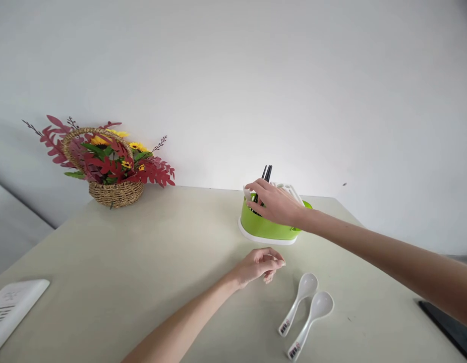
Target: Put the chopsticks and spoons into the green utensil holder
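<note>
Over the left side of a green utensil holder (269,231) with a white base is my right hand (275,201). Its thumb and forefinger close around a white piece (247,193) at the holder's left rim; most of that piece is hidden, so I cannot make out its kind. Black chopsticks (269,173) stand upright in the holder behind these fingers. In front of the holder my left hand (260,264) hovers, fingers curled and thumb against forefinger, with nothing visible in it. Two white spoons, one (307,286) beside the other (322,305), lie to its right, bowls pointing away from me.
A wicker basket (116,194) of red leaves and yellow flowers stands at the back left of the table (161,242). A white object with printed lines (10,307) lies at the left edge, a dark flat object (441,322) at the right. Behind rises a wall (233,91).
</note>
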Available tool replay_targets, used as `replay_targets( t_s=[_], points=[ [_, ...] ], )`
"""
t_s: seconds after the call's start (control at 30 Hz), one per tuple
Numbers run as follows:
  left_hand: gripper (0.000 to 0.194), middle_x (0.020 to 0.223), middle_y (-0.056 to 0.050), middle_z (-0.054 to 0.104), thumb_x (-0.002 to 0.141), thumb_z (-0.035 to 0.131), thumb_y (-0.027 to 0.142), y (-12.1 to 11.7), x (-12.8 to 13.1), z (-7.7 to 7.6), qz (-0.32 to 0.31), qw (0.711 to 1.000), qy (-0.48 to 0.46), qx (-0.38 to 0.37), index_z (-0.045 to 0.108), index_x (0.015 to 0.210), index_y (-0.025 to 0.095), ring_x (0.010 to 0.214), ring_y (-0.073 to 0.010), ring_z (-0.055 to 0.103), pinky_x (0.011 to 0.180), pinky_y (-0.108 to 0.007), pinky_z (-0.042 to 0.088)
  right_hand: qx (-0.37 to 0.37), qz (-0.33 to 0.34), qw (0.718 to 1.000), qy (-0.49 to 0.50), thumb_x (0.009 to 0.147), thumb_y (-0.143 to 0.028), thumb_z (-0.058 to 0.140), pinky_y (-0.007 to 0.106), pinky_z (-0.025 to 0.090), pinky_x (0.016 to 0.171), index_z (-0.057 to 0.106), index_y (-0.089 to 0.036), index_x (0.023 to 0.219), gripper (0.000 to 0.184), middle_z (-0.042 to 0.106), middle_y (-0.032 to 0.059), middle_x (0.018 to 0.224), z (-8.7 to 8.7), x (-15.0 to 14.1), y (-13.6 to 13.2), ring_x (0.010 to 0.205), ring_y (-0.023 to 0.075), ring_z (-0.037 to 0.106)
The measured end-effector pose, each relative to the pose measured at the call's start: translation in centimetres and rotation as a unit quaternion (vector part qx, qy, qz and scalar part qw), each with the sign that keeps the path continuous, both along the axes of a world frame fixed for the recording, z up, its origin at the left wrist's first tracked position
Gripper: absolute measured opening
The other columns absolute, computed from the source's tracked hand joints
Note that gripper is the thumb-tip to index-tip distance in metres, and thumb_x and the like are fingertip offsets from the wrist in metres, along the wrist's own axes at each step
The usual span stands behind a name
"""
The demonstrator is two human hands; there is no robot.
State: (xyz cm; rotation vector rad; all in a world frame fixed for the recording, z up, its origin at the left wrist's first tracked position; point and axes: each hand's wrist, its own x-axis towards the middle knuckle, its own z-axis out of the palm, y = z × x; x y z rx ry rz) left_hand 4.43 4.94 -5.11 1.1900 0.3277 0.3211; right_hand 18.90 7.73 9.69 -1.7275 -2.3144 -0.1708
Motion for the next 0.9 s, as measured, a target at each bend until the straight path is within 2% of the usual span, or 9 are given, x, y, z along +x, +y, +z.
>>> replay_targets(
  t_s=[0.13,0.2,0.27,0.4,0.5,0.6,0.7,0.8,0.9],
  points=[
    [0.038,0.056,0.008,0.051,0.081,0.079,0.048,0.1,0.0,0.1,0.002,1.000,-0.004,0.010,0.063,0.095,0.016,0.050,-0.0088,0.043,0.059,-0.028,0.038,0.045,0.101,0.990,-0.094,0.104,-0.023,0.045,0.032,0.051,0.062,0.058,-0.018,0.129,0.028,0.064,0.0134,0.130,-0.1,0.4,-4.5,0.075,0.0180,0.068],
    [0.034,0.055,0.007,0.051,0.083,0.078,0.046,0.0,0.1,0.1,0.010,1.000,-0.012,0.022,0.063,0.088,0.016,0.050,-0.0093,0.044,0.059,-0.028,0.038,0.062,0.199,0.967,-0.145,0.101,-0.010,0.041,0.035,0.053,0.067,0.062,-0.016,0.121,0.030,0.067,0.0138,0.125,-0.5,0.7,-6.9,0.084,0.0203,0.069],
    [0.030,0.055,0.006,0.049,0.084,0.075,0.043,-0.1,0.1,0.1,0.024,0.999,-0.019,0.035,0.061,0.081,0.017,0.051,-0.0097,0.044,0.058,-0.028,0.036,0.046,0.271,0.948,-0.160,0.100,-0.007,0.039,0.036,0.055,0.074,0.064,-0.017,0.122,0.034,0.069,0.0127,0.125,-1.0,1.1,-9.3,0.091,0.0217,0.069],
    [0.030,0.060,0.008,0.048,0.081,0.076,0.042,-0.2,0.1,0.1,0.039,0.999,-0.008,0.023,0.063,0.090,0.017,0.051,-0.0079,0.040,0.056,-0.026,0.033,0.001,0.309,0.933,-0.184,0.099,-0.009,0.044,0.035,0.055,0.070,0.070,-0.029,0.117,0.038,0.073,0.0060,0.121,-2.3,2.0,-13.6,0.083,0.0201,0.067],
    [0.034,0.055,0.010,0.043,0.079,0.079,0.043,-0.2,0.2,0.0,0.038,0.999,-0.005,0.004,0.061,0.088,0.017,0.049,-0.0068,0.033,0.054,-0.025,0.032,0.008,0.317,0.928,-0.195,0.094,-0.009,0.053,0.036,0.052,0.058,0.073,-0.031,0.101,0.031,0.072,0.0061,0.093,-3.3,3.1,-15.6,0.065,0.0192,0.058],
    [0.033,0.054,0.011,0.039,0.080,0.079,0.044,-0.1,0.2,-0.1,0.040,0.999,-0.005,0.001,0.060,0.086,0.017,0.048,-0.0066,0.030,0.052,-0.025,0.030,0.019,0.314,0.926,-0.208,0.092,-0.008,0.056,0.036,0.052,0.056,0.072,-0.029,0.093,0.027,0.069,0.0074,0.087,-3.8,4.3,-16.2,0.062,0.0196,0.055],
    [0.033,0.056,0.010,0.041,0.082,0.078,0.043,0.0,0.2,-0.2,0.036,0.999,-0.009,0.003,0.060,0.087,0.016,0.049,-0.0064,0.031,0.053,-0.025,0.030,0.028,0.302,0.926,-0.226,0.096,-0.008,0.050,0.037,0.050,0.058,0.071,-0.026,0.093,0.028,0.069,0.0074,0.090,-3.6,5.0,-15.5,0.064,0.0194,0.055],
    [0.032,0.056,0.010,0.042,0.082,0.078,0.043,0.0,0.2,-0.3,0.038,0.999,-0.014,0.014,0.060,0.086,0.017,0.049,-0.0066,0.032,0.054,-0.025,0.032,0.071,0.263,0.939,-0.211,0.100,-0.008,0.044,0.036,0.050,0.066,0.070,-0.021,0.105,0.029,0.071,0.0089,0.103,-2.3,5.0,-13.4,0.079,0.0201,0.062],
    [0.034,0.055,0.010,0.041,0.081,0.078,0.045,0.0,0.2,-0.1,0.038,0.999,-0.005,0.014,0.059,0.085,0.017,0.049,-0.0066,0.032,0.055,-0.026,0.033,0.120,0.148,0.966,-0.176,0.099,-0.005,0.041,0.038,0.049,0.081,0.069,-0.018,0.112,0.033,0.070,0.0116,0.120,0.1,4.1,-10.0,0.097,0.0234,0.064]
  ],
)
